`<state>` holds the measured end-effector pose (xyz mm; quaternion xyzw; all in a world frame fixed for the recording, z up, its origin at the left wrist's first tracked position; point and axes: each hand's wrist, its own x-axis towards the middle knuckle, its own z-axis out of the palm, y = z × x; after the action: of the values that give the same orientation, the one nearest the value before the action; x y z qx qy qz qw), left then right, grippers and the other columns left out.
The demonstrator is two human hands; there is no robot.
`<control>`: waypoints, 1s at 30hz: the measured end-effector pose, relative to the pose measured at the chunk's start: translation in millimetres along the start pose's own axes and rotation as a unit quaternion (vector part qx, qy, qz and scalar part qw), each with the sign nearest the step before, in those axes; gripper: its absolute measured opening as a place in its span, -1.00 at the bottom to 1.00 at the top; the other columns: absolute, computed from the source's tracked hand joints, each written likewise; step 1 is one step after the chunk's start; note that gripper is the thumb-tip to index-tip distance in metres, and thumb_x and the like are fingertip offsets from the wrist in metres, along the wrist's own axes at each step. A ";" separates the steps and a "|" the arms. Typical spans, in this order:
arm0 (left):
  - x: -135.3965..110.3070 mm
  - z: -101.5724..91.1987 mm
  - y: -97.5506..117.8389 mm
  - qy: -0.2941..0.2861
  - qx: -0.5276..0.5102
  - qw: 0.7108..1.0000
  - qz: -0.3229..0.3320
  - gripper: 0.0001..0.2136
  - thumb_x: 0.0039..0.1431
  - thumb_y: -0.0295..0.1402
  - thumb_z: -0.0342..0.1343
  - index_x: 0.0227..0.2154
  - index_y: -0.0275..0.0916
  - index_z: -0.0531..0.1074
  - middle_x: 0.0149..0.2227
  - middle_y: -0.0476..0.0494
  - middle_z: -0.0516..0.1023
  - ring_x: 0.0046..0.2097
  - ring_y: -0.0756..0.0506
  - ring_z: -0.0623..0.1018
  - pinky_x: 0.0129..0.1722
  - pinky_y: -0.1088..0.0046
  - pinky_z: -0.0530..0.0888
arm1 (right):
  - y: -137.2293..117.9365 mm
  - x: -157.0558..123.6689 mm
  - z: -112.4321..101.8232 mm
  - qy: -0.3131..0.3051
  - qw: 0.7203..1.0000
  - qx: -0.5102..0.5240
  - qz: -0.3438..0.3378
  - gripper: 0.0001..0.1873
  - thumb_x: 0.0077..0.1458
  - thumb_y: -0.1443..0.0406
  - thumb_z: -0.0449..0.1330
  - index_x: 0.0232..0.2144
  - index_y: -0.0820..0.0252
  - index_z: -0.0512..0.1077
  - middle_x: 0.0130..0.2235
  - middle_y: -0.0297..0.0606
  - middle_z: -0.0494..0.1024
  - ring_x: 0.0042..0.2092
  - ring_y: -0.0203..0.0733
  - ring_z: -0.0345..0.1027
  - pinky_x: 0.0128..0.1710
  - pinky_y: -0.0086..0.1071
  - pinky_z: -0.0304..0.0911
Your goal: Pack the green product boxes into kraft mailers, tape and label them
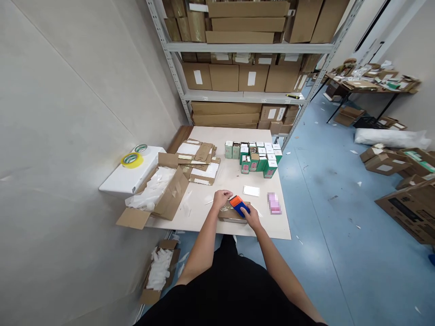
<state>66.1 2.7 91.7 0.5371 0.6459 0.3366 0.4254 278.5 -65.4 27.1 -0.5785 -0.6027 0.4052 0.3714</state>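
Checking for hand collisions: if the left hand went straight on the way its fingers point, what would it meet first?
Probably the orange-and-blue object, at its orange end, held in the right hand; depth is unclear, so the left hand might pass over it.

Pink item [274, 203] blurred (pixelated); floor carton [409, 212] cut by right edge; brown box [232, 217] partly hidden behind orange-blue object [239, 206].

From the head view I recorded a hand-held item [240, 206], orange and deep blue; a brown carton [225, 215]; green boxes [270, 169] with white tops; a pink, mosaic-patterned object [274, 203]; a yellow tape roll [137, 163]; a cream tabletop [200, 222]; and a blue floor [314, 194].
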 end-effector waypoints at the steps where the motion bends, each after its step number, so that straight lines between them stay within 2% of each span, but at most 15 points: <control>1: -0.5 -1.5 0.5 0.004 0.004 1.000 0.002 -0.87 0.16 -0.33 0.26 -0.31 -0.21 0.69 -0.25 -0.14 0.73 -0.18 -0.12 0.66 -0.10 0.39 0.55 | -1.8 1.3 -1.1 -0.003 1.000 0.007 -0.010 -0.50 0.23 -0.13 0.14 -0.15 0.14 0.54 -0.21 -0.18 0.63 -0.18 -0.02 0.49 -0.14 -0.24 0.35; 4: -2.6 -4.6 0.2 0.013 0.008 1.000 -0.001 -0.88 0.17 -0.33 0.26 -0.32 -0.19 0.68 -0.22 -0.12 0.73 -0.14 -0.12 0.67 -0.07 0.39 0.55 | -4.1 5.0 -2.9 -0.011 0.999 0.035 -0.038 -0.50 0.24 -0.10 0.15 -0.04 0.11 0.55 -0.08 -0.15 0.64 -0.07 -0.01 0.50 -0.03 -0.21 0.36; 7: -4.7 -5.2 -2.7 0.020 -0.001 1.000 -0.012 -0.88 0.17 -0.34 0.25 -0.32 -0.20 0.68 -0.22 -0.13 0.73 -0.15 -0.12 0.67 -0.07 0.39 0.54 | -3.2 8.1 -2.8 -0.016 0.999 0.031 -0.041 -0.48 0.23 -0.12 0.17 -0.02 0.11 0.56 -0.05 -0.12 0.64 -0.03 0.03 0.51 0.01 -0.17 0.37; 16: -4.8 -15.0 -9.2 0.048 -0.019 0.999 -0.016 -0.88 0.16 -0.35 0.25 -0.32 -0.23 0.67 -0.25 -0.15 0.73 -0.17 -0.12 0.67 -0.09 0.38 0.54 | -4.4 14.6 -3.2 -0.013 1.000 0.000 -0.025 -0.47 0.18 -0.16 0.20 -0.13 0.12 0.60 -0.16 -0.14 0.67 -0.13 0.02 0.53 -0.11 -0.22 0.39; 24: -5.8 -23.1 -12.1 0.060 -0.019 0.998 -0.009 -0.85 0.16 -0.30 0.26 -0.32 -0.24 0.68 -0.24 -0.17 0.73 -0.17 -0.13 0.65 -0.09 0.37 0.53 | -5.5 14.9 1.1 -0.002 0.999 -0.019 -0.032 -0.44 0.18 -0.19 0.18 -0.14 0.14 0.57 -0.19 -0.13 0.65 -0.18 0.01 0.50 -0.15 -0.24 0.37; 26: -8.3 -23.6 -9.9 0.067 -0.019 0.998 -0.010 -0.84 0.16 -0.29 0.26 -0.31 -0.24 0.68 -0.25 -0.18 0.72 -0.22 -0.11 0.65 -0.14 0.40 0.53 | -6.1 15.8 1.0 -0.007 0.998 -0.038 -0.040 -0.44 0.19 -0.19 0.15 -0.17 0.15 0.55 -0.23 -0.13 0.64 -0.19 0.00 0.48 -0.17 -0.25 0.35; 30: -14.1 -23.7 -5.4 0.076 -0.043 0.996 -0.018 -0.75 0.15 -0.18 0.27 -0.28 -0.27 0.67 -0.31 -0.15 0.70 -0.49 -0.01 0.54 -0.39 0.46 0.47 | -6.6 17.7 0.5 -0.006 0.994 -0.080 -0.069 -0.47 0.25 -0.16 0.11 -0.16 0.15 0.50 -0.21 -0.13 0.60 -0.18 0.00 0.44 -0.14 -0.21 0.34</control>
<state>43.1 -11.6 99.3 0.4796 0.6709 0.3960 0.4039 274.4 -47.8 32.6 -0.5607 -0.6743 0.3325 0.3471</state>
